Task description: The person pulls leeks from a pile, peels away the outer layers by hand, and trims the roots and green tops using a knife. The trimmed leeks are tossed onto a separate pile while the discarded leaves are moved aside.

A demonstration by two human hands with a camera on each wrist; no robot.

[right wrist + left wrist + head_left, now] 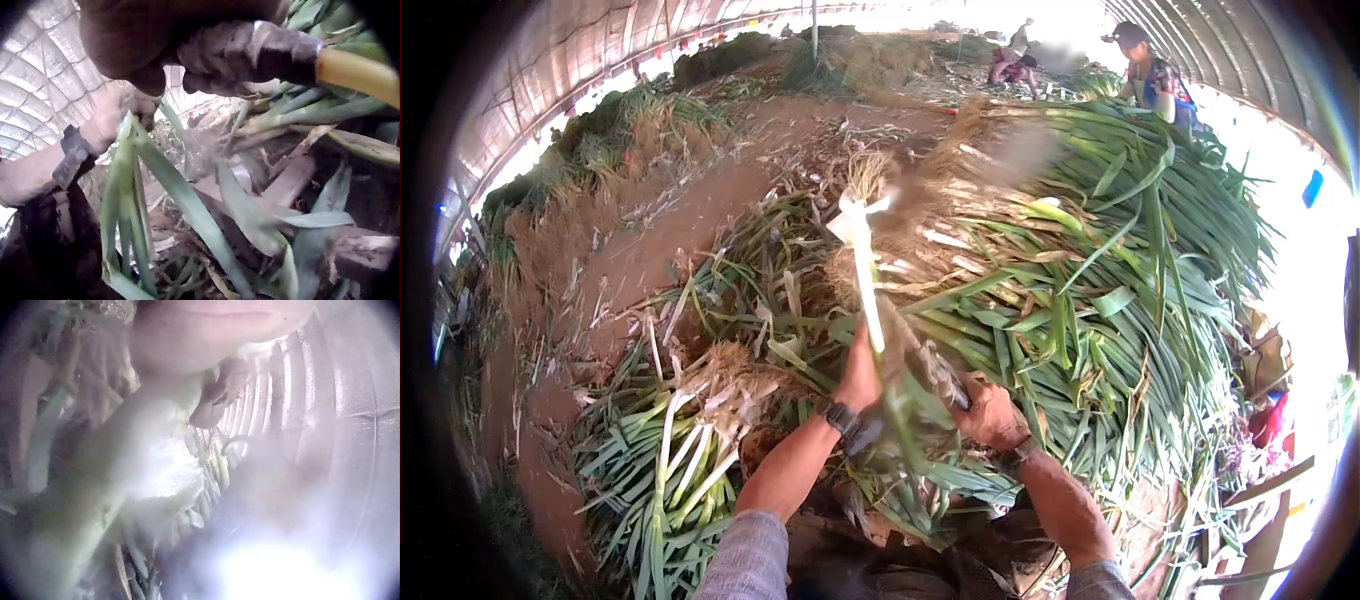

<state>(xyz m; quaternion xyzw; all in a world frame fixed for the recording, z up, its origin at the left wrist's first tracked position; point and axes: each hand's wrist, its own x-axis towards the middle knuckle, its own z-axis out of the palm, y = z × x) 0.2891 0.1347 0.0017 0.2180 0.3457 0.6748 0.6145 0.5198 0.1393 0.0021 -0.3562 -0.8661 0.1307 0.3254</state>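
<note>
My left hand (859,378) grips a long green onion (863,268) by its stalk, white end and roots pointing up and away. Its green leaves (128,206) hang below the fist in the right wrist view. In the blurred left wrist view, the pale stalk (94,494) runs below the hand. Fingers of my right hand (995,416) curl round a tape-wrapped, rod-like tool (935,370), which slants toward the onion. A yellow, tube-like part (356,75) extends from the wrapped grip; the tool's exact kind I cannot tell.
A big heap of green onions (1090,300) spreads to the right, with dry leaf scraps along its root side. Several onions with pale stalks (685,455) lie at the lower left. Bare soil (670,230) runs beyond. Another person (1155,80) is behind the heap.
</note>
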